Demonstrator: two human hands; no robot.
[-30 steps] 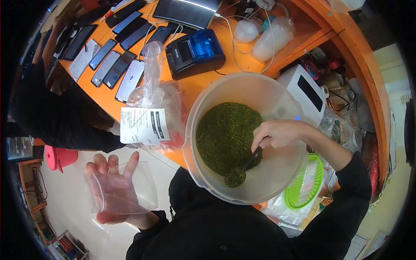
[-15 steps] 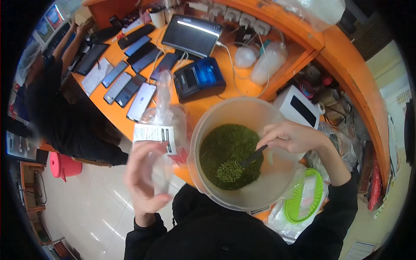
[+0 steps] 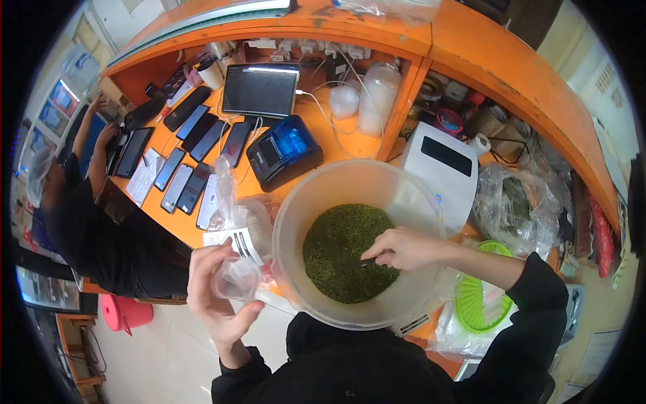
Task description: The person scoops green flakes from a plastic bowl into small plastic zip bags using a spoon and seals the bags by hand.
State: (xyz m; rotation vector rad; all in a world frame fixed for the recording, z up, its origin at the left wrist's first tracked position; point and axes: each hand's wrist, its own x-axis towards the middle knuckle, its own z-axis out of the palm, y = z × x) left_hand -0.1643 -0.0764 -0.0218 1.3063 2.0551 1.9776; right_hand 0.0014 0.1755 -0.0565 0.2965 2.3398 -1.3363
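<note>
My right hand (image 3: 407,248) grips the black handle of a spoon (image 3: 351,265) inside a large translucent tub (image 3: 414,296). Finely chopped green herbs (image 3: 336,229) cover the tub's bottom, and the spoon's bowl is sunk in them or hidden. To the left of the tub, my left hand (image 3: 214,296) is curled around a small clear plastic cup (image 3: 237,279); whether anything is in the cup I cannot tell. Just beyond that hand sits a knotted clear plastic bag (image 3: 250,217) with a printed white label (image 3: 245,246).
Several phones (image 3: 176,185), a tablet (image 3: 261,91) and a black-and-blue printer (image 3: 284,153) lie on the orange desk. A white device (image 3: 439,178) and a green lid (image 3: 479,289) are right of the tub. Another person (image 3: 101,229) stands at left, near a red bucket (image 3: 126,313).
The spoon held a heap of green herbs and now its bowl is down in them. My right hand has moved a little left and down. The head view has shifted.
</note>
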